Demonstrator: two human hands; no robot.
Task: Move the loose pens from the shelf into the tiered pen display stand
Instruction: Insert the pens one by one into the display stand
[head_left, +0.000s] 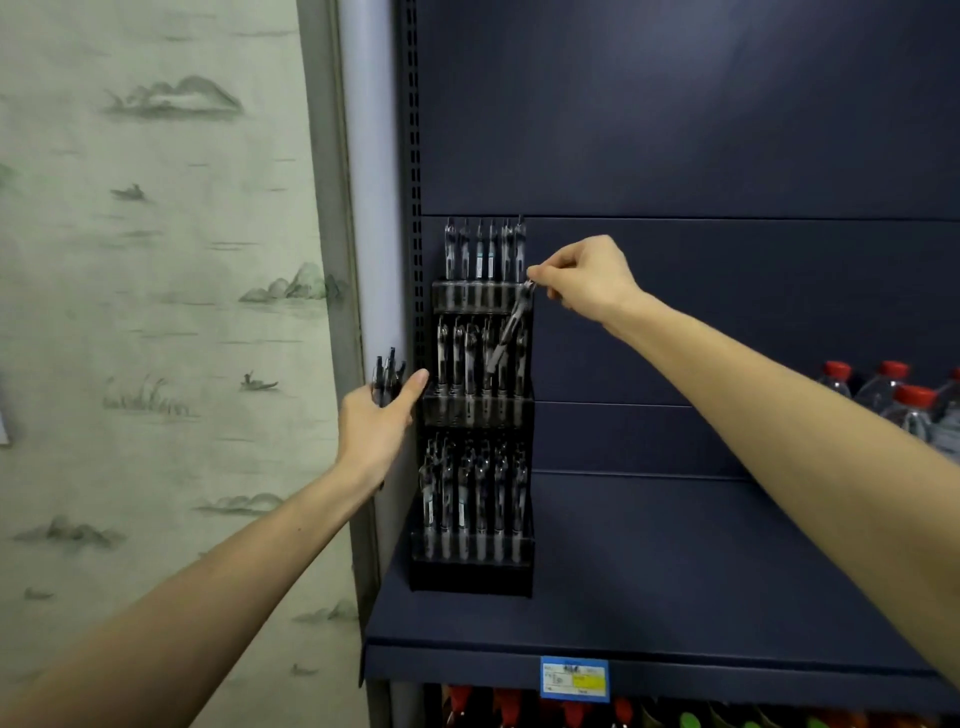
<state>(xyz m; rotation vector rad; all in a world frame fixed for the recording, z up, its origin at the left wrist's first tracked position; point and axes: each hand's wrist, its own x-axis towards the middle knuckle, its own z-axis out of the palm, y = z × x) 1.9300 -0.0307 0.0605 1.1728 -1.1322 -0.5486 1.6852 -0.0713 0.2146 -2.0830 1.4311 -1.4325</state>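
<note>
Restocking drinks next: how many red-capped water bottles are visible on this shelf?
4, possibly more beyond the frame. All stand at the shelf's far right: one leftmost, one beside it, one in front, and one cut off by the edge.

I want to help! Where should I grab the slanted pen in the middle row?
By its top end, from the right. The slanted pen leans up to the right, its tip down among the middle-row pens, so only the top is free. The right hand pinches it there.
</note>
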